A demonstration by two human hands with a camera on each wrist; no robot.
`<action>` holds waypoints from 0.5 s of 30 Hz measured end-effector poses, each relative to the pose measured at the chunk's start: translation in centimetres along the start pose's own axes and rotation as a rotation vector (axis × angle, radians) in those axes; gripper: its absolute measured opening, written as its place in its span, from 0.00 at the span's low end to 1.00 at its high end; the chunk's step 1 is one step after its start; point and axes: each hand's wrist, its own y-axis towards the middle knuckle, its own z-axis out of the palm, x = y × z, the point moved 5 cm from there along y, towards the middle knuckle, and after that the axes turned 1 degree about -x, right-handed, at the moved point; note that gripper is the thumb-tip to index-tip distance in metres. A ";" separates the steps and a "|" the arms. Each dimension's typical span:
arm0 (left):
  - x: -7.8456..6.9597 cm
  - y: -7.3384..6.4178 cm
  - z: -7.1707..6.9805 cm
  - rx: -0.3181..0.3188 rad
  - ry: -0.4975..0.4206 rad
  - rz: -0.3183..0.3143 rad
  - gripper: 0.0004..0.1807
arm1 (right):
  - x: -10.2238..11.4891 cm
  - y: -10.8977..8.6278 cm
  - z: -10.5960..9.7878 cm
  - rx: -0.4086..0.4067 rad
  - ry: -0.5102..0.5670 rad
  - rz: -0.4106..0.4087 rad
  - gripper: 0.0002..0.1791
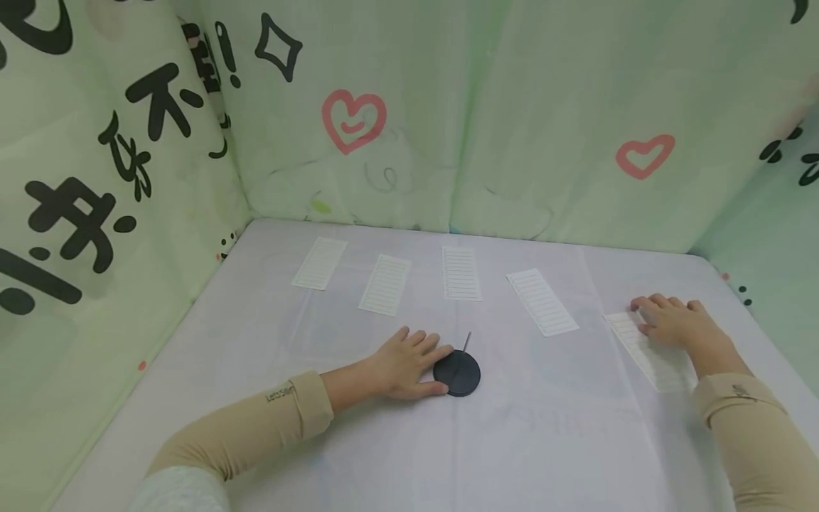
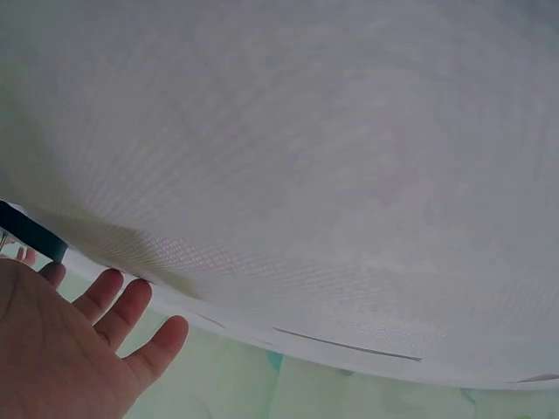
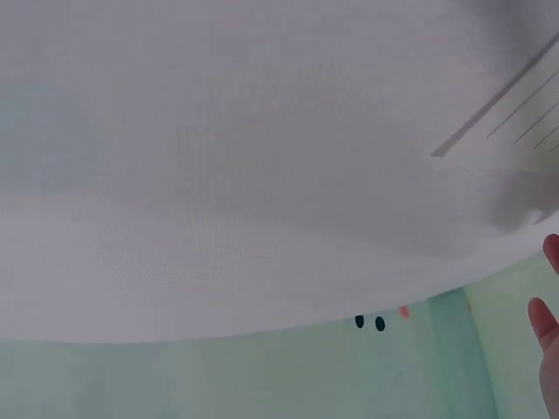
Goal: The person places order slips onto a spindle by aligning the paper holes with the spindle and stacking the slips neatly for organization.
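On the counter we list: four lined strips, laid out; a fifth strip, placing judged unfinished, under the right hand, grip unclear; black disc, touched by the left hand, fingers spread.

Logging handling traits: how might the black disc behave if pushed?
The black disc shows an even, unbent outline, so it is probably stiff. Broad face up on the white table, it would likely slide rather than roll. The thin rod showing past its edge might snag.
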 end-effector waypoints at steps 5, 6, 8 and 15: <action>-0.1 0.0 0.1 0.001 0.006 0.000 0.39 | 0.1 0.1 -0.2 0.009 0.002 0.012 0.24; -0.1 0.0 0.1 0.002 0.005 0.000 0.39 | 0.1 0.2 -0.2 0.007 0.000 0.013 0.24; -0.1 0.0 0.2 0.007 0.002 0.000 0.39 | 0.1 0.2 -0.2 0.009 0.006 0.015 0.24; -0.1 0.1 0.4 0.037 0.007 -0.009 0.39 | -0.2 0.6 -0.1 0.007 0.031 0.016 0.26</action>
